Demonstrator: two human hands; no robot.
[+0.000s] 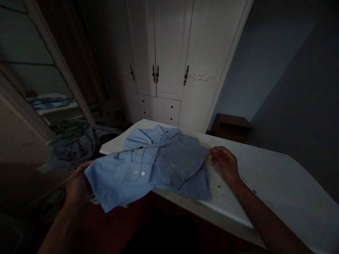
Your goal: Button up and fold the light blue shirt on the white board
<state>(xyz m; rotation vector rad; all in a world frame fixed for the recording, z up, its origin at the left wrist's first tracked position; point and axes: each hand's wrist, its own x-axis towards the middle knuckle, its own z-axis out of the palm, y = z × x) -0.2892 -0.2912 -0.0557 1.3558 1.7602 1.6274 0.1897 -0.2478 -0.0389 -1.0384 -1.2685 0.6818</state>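
A light blue button-up shirt (182,158) lies partly folded on the white table, its collar toward the far edge. White buttons show on the part at the left. My left hand (79,183) grips the shirt's left end, holding it out past the table's near edge, where it hangs down to a corner. Some of that hand's fingers are hidden behind the cloth. On the other side, my right hand (225,162) has its fingers bent and pinched on the shirt's right edge, just above the tabletop.
The white table (270,180) extends to the right, with a few small dark specks on it. Grey and green clothes (79,144) are heaped at the left. Behind stand a white wardrobe (169,53) and a low brown cabinet (231,127). A mirror (29,46) leans at the left.
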